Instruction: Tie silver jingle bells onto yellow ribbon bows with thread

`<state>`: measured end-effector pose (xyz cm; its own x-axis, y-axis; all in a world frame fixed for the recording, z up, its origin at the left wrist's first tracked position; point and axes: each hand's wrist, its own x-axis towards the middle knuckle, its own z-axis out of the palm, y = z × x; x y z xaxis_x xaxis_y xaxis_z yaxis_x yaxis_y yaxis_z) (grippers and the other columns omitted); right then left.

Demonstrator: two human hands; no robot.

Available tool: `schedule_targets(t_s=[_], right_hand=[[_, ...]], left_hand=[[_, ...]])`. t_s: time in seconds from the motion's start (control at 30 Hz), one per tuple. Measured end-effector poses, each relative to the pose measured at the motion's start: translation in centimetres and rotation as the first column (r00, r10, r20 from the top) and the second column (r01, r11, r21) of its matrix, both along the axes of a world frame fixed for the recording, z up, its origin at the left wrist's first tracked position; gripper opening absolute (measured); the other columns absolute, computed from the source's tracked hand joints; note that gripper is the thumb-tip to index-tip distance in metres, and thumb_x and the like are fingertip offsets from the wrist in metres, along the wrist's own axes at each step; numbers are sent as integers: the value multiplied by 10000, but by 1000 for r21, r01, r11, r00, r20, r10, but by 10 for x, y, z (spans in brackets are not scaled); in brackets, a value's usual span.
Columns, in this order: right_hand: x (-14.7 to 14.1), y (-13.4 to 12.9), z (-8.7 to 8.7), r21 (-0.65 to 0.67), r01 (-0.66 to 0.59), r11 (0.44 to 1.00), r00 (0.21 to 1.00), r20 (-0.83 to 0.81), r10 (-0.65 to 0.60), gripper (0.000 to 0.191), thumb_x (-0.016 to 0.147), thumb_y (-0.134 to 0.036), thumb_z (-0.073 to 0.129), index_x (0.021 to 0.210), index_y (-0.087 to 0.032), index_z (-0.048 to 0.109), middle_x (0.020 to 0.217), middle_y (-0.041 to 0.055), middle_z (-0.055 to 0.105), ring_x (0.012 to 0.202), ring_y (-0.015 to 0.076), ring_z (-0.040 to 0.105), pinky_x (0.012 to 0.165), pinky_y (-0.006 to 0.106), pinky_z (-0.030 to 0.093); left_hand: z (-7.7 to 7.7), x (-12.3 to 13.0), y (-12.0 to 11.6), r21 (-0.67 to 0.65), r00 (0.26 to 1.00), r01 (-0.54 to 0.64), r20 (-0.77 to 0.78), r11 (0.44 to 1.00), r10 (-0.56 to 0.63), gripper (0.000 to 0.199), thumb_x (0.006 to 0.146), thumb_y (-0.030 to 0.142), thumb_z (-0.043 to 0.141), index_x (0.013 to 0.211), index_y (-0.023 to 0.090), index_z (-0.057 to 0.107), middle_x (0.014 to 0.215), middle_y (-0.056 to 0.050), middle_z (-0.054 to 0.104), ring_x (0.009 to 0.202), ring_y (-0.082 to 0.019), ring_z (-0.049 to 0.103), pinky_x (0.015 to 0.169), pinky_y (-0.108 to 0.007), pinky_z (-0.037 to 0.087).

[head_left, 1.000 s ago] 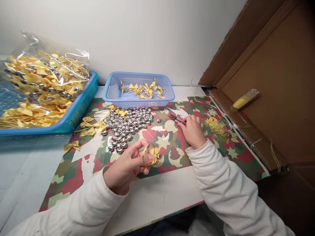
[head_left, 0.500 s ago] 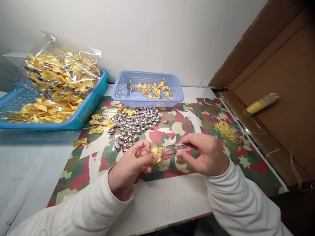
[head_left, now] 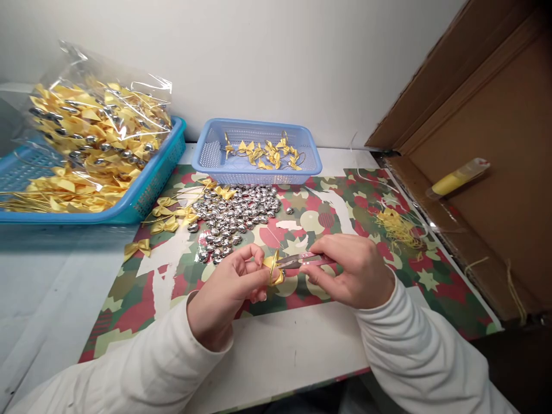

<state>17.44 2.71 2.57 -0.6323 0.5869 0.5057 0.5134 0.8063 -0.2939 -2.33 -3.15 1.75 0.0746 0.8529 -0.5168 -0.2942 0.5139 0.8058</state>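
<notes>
Between thumb and fingers, my left hand (head_left: pixel 241 279) pinches a yellow ribbon bow (head_left: pixel 276 275) with a loop of gold cord standing up from it. A small silver bell shows at the bow's right edge, partly hidden by the thumb. My right hand (head_left: pixel 351 270) is closed round a pair of pink thread snips (head_left: pixel 302 260). Their metal blades point left, and the tips are at the bow beside the cord loop. Whether the blades touch the cord, I cannot tell. Just beyond my left hand lies a pile of silver jingle bells (head_left: pixel 241 213).
A blue basket (head_left: pixel 257 179) holding several finished-looking bows stands at the back. At left, a larger blue basket (head_left: pixel 129 210) carries a clear bag (head_left: pixel 103 121) of bows with bells. Loose bows (head_left: pixel 166 221), yellow cord scraps (head_left: pixel 397 227) and a cardboard wall (head_left: pixel 474 115) lie around.
The snips in my right hand have moved left, their tips going from just right of the bow up to it. The left hand keeps its pinch; the whole view has shifted slightly.
</notes>
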Motion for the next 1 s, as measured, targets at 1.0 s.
schedule_targets(t_s=[1.0], right_hand=[[-1, 0, -2, 6, 10, 1000, 999, 35, -10, 321, 885, -379, 545, 650, -162, 581, 524, -20, 510, 475, 105, 424, 497, 251, 302]], left_hand=[[-4, 1, 0, 43, 998, 22, -61, 999, -20, 343, 652, 229, 729, 696, 202, 390, 434, 118, 426, 399, -34, 403, 395, -115, 318]])
